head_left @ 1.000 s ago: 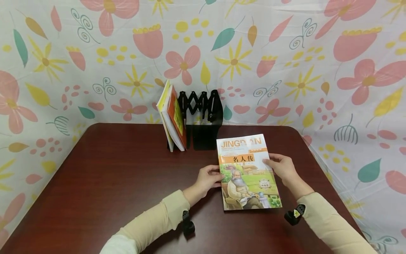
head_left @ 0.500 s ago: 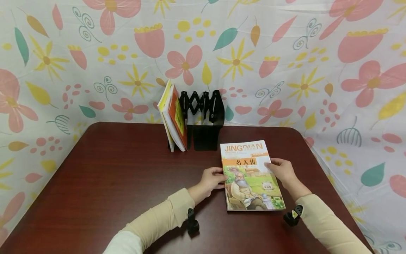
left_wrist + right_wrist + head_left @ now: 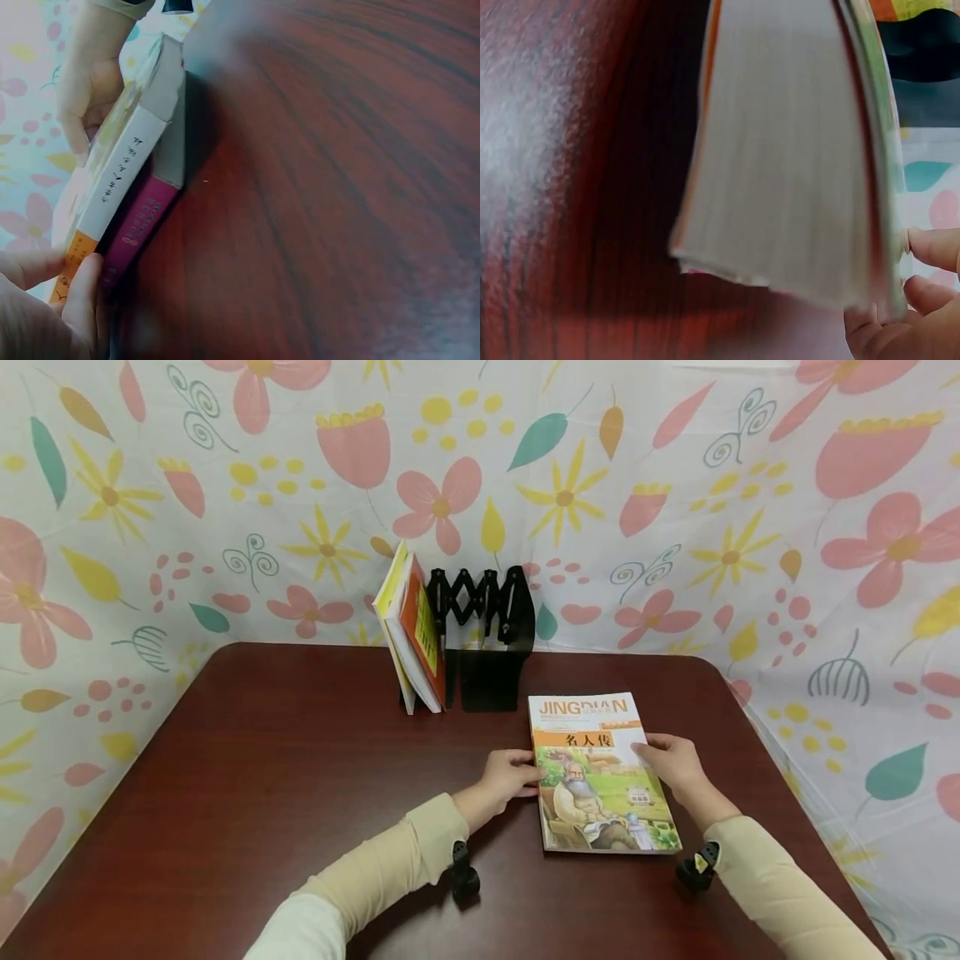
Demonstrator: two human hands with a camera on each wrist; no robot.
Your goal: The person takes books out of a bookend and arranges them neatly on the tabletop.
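A paperback book (image 3: pixel 600 789) with a seated bearded man on its cover lies face up, low over the table. My left hand (image 3: pixel 508 783) pinches its spine side, thumb near the top cover. On the opposite long edge, my right hand (image 3: pixel 675 767) grips the book with its thumb over the cover. The left wrist view shows the white-and-orange spine (image 3: pixel 116 180) between thumb and fingers. A second book with a magenta spine (image 3: pixel 141 225) sits right beneath it, hidden in the head view. Pages (image 3: pixel 780 150) fill the right wrist view.
A black expandable bookend (image 3: pixel 487 681) stands at the back of the dark wooden table (image 3: pixel 262 760). Several books (image 3: pixel 412 635) lean upright against its left side. A flower-print cloth (image 3: pixel 315 468) hangs behind the table.
The paperback has shifted slightly right, and its far edge has come down and nearer. Both hands have moved along with it and keep their hold.
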